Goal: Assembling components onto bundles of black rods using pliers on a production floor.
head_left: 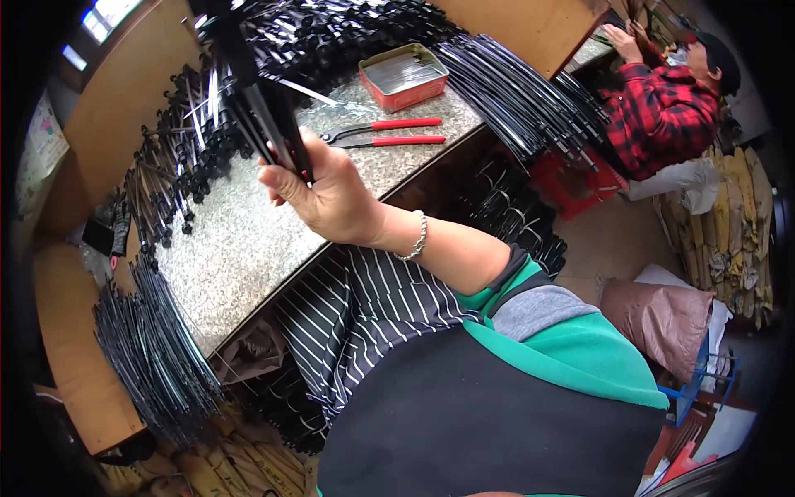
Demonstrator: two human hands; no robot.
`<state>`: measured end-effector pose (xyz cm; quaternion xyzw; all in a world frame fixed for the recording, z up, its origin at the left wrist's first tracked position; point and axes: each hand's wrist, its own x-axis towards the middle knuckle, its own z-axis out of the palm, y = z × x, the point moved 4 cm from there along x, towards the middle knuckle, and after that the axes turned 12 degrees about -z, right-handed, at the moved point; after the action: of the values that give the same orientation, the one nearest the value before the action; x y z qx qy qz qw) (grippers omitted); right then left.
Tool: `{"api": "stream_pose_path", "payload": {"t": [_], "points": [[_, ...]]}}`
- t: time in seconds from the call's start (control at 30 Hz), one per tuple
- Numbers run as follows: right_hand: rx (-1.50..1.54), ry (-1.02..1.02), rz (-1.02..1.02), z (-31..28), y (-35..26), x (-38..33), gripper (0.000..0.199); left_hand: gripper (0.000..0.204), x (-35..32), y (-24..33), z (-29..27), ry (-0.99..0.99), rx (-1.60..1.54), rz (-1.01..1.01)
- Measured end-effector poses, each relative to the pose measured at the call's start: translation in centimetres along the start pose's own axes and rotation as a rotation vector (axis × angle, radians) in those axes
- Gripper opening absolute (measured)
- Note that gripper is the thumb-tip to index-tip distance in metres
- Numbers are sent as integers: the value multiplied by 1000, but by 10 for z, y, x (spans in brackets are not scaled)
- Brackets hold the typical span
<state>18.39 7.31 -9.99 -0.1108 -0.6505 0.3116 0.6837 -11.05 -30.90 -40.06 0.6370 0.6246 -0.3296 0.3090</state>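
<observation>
Your right hand (325, 192) closes around a bundle of black rods (263, 108), and your palm and fingers hide the part of the bundle inside the grip. The upper ends of those rods blur with motion near the picture's top edge, so you cannot count them. Your left hand is nowhere in the picture. The pile of black rods (331, 33) along the far edge of the granite worktop (240, 240) is cut off at the top. The contents of the red tin (404, 76) are too small to tell. The co-worker's hands (621, 37) are partly hidden among the rods.
</observation>
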Motion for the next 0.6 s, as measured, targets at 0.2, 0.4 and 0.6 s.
{"api": "stream_pose_path", "payload": {"t": [0.2,0.4,0.6], "points": [[-20,-4,35,13,4,2,17,19,-33,-17,-2,-95,-69,-80],[46,27,76,33,-3,5,17,19,-71,-29,-24,-146,-158,-162],[6,-12,102,40,-20,14,17,20,-117,-23,-62,-196,-206,-201]]}}
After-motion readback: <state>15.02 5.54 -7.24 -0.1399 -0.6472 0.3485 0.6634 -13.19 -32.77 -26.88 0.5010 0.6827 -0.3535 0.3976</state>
